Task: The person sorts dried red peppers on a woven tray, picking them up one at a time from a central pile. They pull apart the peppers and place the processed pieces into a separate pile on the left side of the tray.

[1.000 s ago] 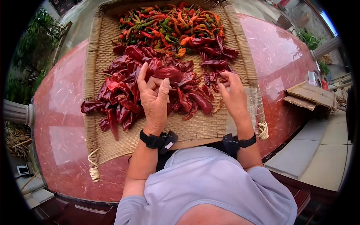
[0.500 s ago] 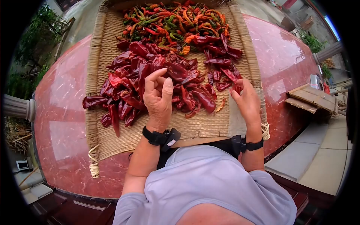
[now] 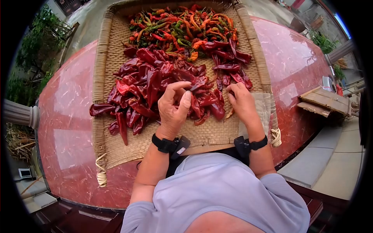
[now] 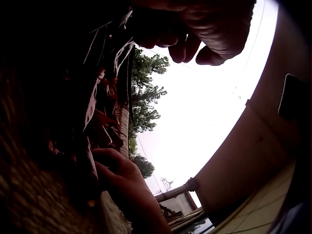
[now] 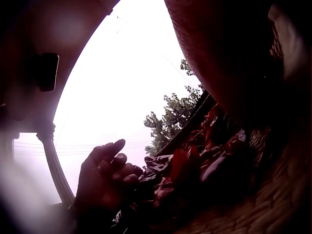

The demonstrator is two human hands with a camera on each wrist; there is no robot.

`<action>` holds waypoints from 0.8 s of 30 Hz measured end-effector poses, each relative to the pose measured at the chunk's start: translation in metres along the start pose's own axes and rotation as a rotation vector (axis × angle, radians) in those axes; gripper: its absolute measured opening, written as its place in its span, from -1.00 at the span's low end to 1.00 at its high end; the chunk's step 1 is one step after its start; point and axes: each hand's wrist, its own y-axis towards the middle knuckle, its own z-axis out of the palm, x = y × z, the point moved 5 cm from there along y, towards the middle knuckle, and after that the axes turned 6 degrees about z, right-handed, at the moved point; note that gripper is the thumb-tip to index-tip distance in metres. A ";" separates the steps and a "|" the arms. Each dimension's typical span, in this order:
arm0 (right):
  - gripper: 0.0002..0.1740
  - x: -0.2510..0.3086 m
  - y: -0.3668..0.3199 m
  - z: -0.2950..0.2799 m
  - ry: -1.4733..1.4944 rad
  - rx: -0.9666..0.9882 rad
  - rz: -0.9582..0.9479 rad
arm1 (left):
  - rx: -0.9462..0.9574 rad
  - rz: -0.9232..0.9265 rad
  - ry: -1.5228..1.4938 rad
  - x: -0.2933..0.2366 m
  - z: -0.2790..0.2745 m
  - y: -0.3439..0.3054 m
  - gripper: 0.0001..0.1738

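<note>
Over the front edge of a heap of dark red dried chili peppers (image 3: 145,83), my left hand (image 3: 173,108) hovers with its fingers loosely bent and the thumb apart; no pepper shows in it. To its right, my right hand (image 3: 245,105) reaches down with bent fingers between the big heap and a smaller group of red peppers (image 3: 229,66). Nothing shows between its thumb and index finger. In the left wrist view the right hand (image 4: 124,183) is low beside dim peppers. The right wrist view shows the left hand (image 5: 107,173) raised beside the heap.
A woven mat tray (image 3: 171,144) with raised side rims carries the peppers. Thin orange and green chilies (image 3: 182,27) cover its far end. Beneath lies a polished red stone surface (image 3: 66,136). A wooden box (image 3: 324,99) stands at the right.
My right hand drew back leftward from the small pepper group after going right to it. Red peppers lie there where the hand was. My left hand shifted slightly right and nearer my body.
</note>
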 end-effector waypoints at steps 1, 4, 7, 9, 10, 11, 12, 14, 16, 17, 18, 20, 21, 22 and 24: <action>-0.82 0.004 -0.001 -0.005 0.101 -0.036 -0.016 | 0.010 0.006 -0.001 0.001 0.000 0.000 -0.76; -0.90 0.024 -0.004 -0.018 0.595 0.003 0.074 | 0.125 0.010 0.073 -0.002 0.005 0.001 -0.74; -0.83 0.051 -0.012 -0.021 1.037 0.199 0.091 | 0.242 -0.020 0.117 -0.005 0.015 0.002 -0.58; -0.81 0.073 -0.016 -0.017 1.239 0.302 0.051 | 0.336 -0.031 0.161 -0.005 0.019 0.002 -0.50; -0.82 0.080 -0.017 -0.013 1.266 0.334 0.015 | 0.358 -0.010 0.191 -0.006 0.022 0.003 -0.49; -0.82 0.085 -0.018 -0.008 1.293 0.368 -0.023 | 0.341 -0.024 0.212 -0.002 0.020 0.001 -0.58; -0.78 0.088 -0.018 -0.004 1.277 0.342 -0.064 | 0.300 0.066 0.208 0.001 0.019 0.003 -0.64; -0.76 0.087 -0.014 -0.012 1.084 0.288 -0.032 | 0.256 0.110 0.215 0.009 0.015 0.002 -0.72; -0.73 0.074 -0.005 -0.016 0.910 0.143 0.031 | 0.248 0.018 0.232 0.002 0.014 0.003 -0.76; -0.73 0.060 0.001 -0.017 0.656 0.011 0.041 | 0.197 0.008 0.229 0.004 0.013 0.002 -0.73; -0.70 0.048 0.005 -0.016 0.472 -0.040 0.022 | 0.144 -0.001 0.225 0.008 0.012 0.001 -0.70; -0.65 0.029 0.009 -0.013 0.172 -0.090 -0.008 | 0.086 -0.010 0.322 0.001 0.007 0.004 -0.62; -0.63 0.021 0.011 -0.010 0.058 -0.089 -0.020 | 0.003 0.006 0.292 0.004 0.005 0.005 -0.57; -0.62 0.015 0.013 -0.007 -0.056 -0.089 -0.033 | -0.052 0.011 0.291 0.005 0.003 0.006 -0.52; -0.60 0.007 0.016 0.002 -0.107 -0.013 0.012 | -0.120 0.039 0.280 0.007 -0.002 0.007 -0.46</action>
